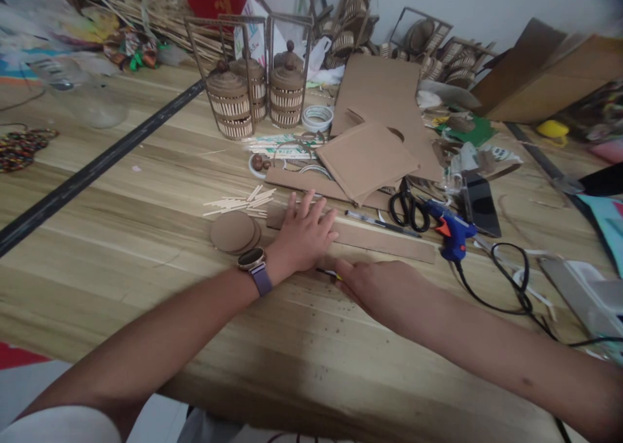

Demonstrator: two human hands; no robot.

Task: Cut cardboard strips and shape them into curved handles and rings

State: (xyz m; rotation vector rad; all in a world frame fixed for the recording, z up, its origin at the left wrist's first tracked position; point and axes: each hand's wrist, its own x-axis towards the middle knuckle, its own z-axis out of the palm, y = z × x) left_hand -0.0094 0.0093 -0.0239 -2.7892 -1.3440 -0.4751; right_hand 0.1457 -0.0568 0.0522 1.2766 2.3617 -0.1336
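Note:
My left hand (305,232), a watch on its wrist, lies with fingers spread on a long cardboard strip (389,243) and presses it to the table. Just to its right and nearer to me, my right hand (374,290) is closed around a slim yellow-and-black utility knife (335,275), most of which the fingers hide. The knife's dark tip points left, close to the strip's near edge and my left wrist. Two stacked cardboard discs (232,231) lie left of my left hand. Beyond them is a loose pile of thin wooden sticks (243,200).
Behind the strip lie a pen (382,224), black scissors (407,208), a blue glue gun (453,230) with its cord, and cardboard sheets (367,157). Further back stand stick-walled lanterns (231,102) and a tape roll (318,118). A cardboard box (549,73) stands at the back right.

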